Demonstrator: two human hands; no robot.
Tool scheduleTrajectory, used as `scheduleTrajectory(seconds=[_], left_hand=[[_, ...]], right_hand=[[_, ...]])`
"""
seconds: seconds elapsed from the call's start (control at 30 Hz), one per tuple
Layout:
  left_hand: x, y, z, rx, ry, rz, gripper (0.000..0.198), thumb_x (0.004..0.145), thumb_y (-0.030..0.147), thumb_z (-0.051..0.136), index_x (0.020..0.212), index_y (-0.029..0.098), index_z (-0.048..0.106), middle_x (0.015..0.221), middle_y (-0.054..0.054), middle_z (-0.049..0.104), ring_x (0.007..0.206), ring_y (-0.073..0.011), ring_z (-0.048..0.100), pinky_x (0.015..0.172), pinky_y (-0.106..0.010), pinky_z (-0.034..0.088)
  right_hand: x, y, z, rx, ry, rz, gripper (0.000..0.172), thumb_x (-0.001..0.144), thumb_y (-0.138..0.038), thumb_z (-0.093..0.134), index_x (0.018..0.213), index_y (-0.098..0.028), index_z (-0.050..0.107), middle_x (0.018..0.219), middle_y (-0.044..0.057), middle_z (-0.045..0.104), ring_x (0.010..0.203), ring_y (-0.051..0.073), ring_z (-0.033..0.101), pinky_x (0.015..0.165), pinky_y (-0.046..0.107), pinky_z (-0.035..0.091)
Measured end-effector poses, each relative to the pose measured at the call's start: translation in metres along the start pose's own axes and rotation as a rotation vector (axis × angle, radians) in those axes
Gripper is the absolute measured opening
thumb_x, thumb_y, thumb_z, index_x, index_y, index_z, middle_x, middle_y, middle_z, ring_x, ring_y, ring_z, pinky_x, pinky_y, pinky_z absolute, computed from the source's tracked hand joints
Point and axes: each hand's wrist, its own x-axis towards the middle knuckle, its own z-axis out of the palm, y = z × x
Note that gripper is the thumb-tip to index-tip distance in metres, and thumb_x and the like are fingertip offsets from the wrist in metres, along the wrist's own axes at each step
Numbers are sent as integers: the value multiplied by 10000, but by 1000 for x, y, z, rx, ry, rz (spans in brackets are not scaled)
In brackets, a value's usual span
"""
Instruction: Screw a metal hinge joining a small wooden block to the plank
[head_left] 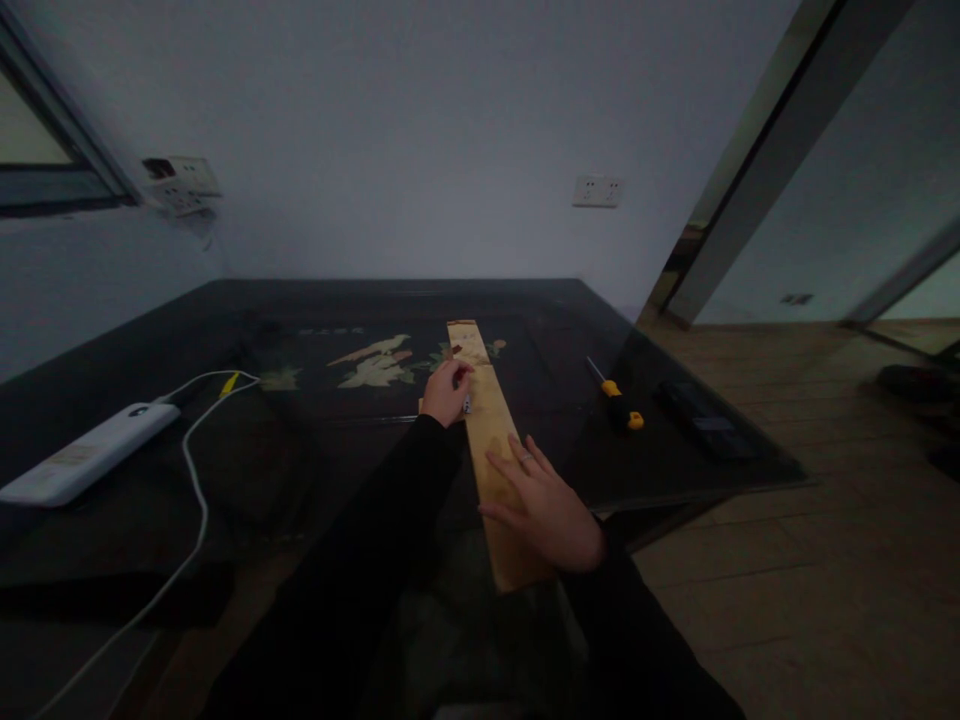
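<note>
A long, pale wooden board [491, 425] lies lengthwise on the dark table, its near end reaching past the table's front edge. My right hand [544, 505] rests on the near part of the board, fingers spread, with a ring on one finger. Farther along, my left hand [447, 392] is at the board's left edge with thumb and fingers pinched together. Whatever is between those fingertips is too small and dim to name. Just below them a small whitish item [467, 404] shows at the board's edge.
On the dark glossy table [555, 340], a yellow-and-black screwdriver [615, 396] and a dark flat phone-like object [709, 420] lie to the right. At left is a white power bank [90, 455] with a white cable [196, 480]. A wall stands behind.
</note>
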Motion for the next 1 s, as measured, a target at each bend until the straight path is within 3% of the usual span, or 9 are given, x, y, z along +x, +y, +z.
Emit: scheduleTrajectory(seconds=[0.2, 0.3, 0.4, 0.5, 1.0], left_hand=[[-12, 3, -3, 42, -107, 102, 174, 812, 106, 501, 919, 183, 615, 875, -40, 604, 851, -180, 583, 825, -323, 471], [-20, -1, -12, 80, -148, 136, 172, 819, 126, 504, 937, 181, 617, 882, -49, 595, 884, -193, 580, 835, -338, 475], [-23, -10, -21, 92, -139, 124, 158, 830, 148, 501, 932, 181, 617, 933, -60, 597, 936, -204, 573, 879, -361, 468], [-23, -17, -23, 113, -115, 99, 159, 825, 150, 502, 924, 186, 621, 957, -59, 596, 974, -210, 560, 914, -374, 452], [-36, -11, -30, 75, -146, 90, 190, 824, 155, 511, 991, 172, 598, 1021, -80, 594, 1018, -218, 553, 932, -380, 444]], right_hand=[[38, 28, -1, 138, 53, -197, 536, 844, -486, 562, 1284, -181, 582, 1427, 172, 443, 1353, 292, 362, 1094, 478, 323], [64, 39, 5, 192, 26, -281, 458, 857, -445, 565, 1237, -197, 622, 1428, 148, 452, 1361, 269, 351, 1099, 460, 312], [77, 44, 15, 157, -3, -292, 420, 860, -449, 562, 1221, -248, 634, 1440, 115, 451, 1391, 293, 295, 1107, 542, 240], [78, 44, 22, 107, -11, -270, 409, 871, -455, 544, 1234, -285, 620, 1464, 94, 424, 1404, 305, 266, 1102, 604, 171], [49, 20, 26, 53, -7, -163, 380, 923, -372, 469, 1254, -250, 611, 1477, 78, 409, 1417, 271, 248, 1138, 515, 172]])
